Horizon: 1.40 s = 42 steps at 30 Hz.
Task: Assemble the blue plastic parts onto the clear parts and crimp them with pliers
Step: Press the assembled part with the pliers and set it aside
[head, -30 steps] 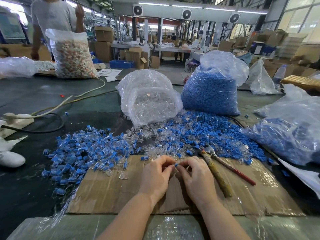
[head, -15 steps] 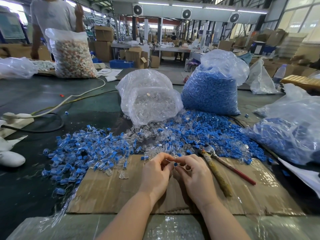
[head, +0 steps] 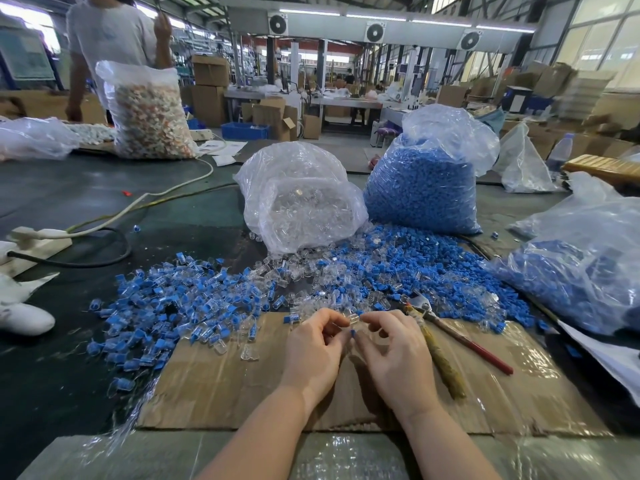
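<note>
My left hand [head: 313,348] and my right hand [head: 396,351] meet fingertip to fingertip above the cardboard sheet [head: 225,386]. Between the fingertips is a small clear part [head: 353,318] with a small blue part [head: 352,332] just under it. The left fingers pinch the clear part and the right thumb and finger pinch the blue one. The pliers [head: 433,322], one handle red and one wrapped, lie on the cardboard just right of my right hand. Loose blue parts [head: 415,265] and clear parts [head: 304,271] are heaped beyond my hands. A pile of joined blue-and-clear pieces [head: 173,306] spreads out to the left.
A bag of clear parts [head: 301,202] and a bag of blue parts [head: 422,188] stand behind the heaps. Another bag of blue pieces [head: 588,268] lies at the right. A power strip [head: 38,235] and cables lie at the left. A person [head: 110,39] stands at the far left.
Both hands have risen slightly and moved a little toward the heaps. The clear part now shows between the fingertips above the blue part. The pliers have not moved.
</note>
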Available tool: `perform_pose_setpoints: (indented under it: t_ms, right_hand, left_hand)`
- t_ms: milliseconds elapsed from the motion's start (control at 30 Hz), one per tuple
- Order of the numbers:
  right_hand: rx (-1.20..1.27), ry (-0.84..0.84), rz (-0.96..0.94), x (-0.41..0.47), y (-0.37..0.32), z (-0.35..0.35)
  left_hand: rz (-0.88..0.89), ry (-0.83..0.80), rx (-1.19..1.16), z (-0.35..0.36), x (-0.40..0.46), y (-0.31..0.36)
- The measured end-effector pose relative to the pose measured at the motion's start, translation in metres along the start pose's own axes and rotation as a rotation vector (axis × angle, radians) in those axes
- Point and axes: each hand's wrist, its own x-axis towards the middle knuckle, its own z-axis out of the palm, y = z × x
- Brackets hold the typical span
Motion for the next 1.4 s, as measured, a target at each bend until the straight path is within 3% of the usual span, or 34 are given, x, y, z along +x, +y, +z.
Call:
perform_pose_setpoints:
  t_ms: [167,267,367,467,700,867,1000,1100,1400]
  right_hand:
    - [-0.371,0.089,0.235,0.004,0.005,-0.012]
    - [-0.704,-0.154,0.555,0.012,0.018,-0.027]
    - [-0.744,-0.358,0.757,0.013,0.030,-0.039]
    - [-0.761,-0.373,0.749,0.011,0.032,-0.042]
    - [-0.878,-0.344,0.484,0.012,0.025,-0.046]
    - [-0.690,-0.391,0.464,0.021,0.024,-0.053]
    - [-0.082,-0.467,0.458,0.023,0.006,-0.062]
    - [0.243,-0.566,0.562,0.022,-0.016,-0.068]
    - [0.387,-0.728,0.721,0.024,-0.030,-0.067]
  left_hand:
    - [-0.002,-0.019,0.003,-0.001,-0.002,0.001]
    - [-0.001,-0.030,0.003,-0.002,-0.002,0.002]
    - [0.001,-0.036,0.006,-0.002,-0.002,0.002]
    - [0.009,-0.028,0.011,-0.003,-0.002,0.002]
    - [-0.021,-0.020,0.000,-0.004,-0.001,0.002]
    - [-0.056,0.006,-0.026,-0.005,0.002,0.001]
    - [-0.216,0.034,-0.253,-0.007,0.009,0.006]
    - [-0.361,0.060,-0.446,-0.011,0.017,0.012]
    - [-0.390,0.168,-0.404,-0.021,0.028,0.017]
